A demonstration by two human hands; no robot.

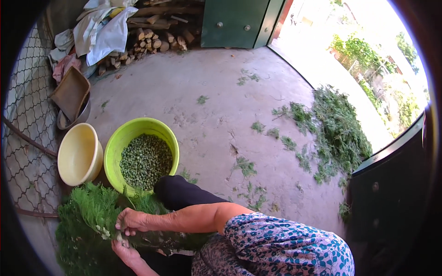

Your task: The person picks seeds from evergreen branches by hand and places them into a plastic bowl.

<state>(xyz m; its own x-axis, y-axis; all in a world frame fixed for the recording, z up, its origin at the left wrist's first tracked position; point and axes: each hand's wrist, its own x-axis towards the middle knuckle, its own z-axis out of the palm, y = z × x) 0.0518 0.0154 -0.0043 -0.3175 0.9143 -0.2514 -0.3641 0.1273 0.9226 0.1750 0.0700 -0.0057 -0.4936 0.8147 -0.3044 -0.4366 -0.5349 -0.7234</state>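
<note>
My right hand reaches in from the right, its fingers pinched on an evergreen sprig with pale green seed cones. Just below it, my left hand comes up from the lower edge, fingers closed at the same sprig; its exact grip is partly hidden. Under and around both hands lies a heap of feathery evergreen branches. Directly beyond them stands a lime-green tub, partly filled with small round green cones.
A cream basin leans left of the tub, by wire mesh. Behind it rests a brown tray in a metal bowl. Stacked firewood and white sacks lie far left. Cut branches are piled by the doorway, with sprigs scattered on the concrete.
</note>
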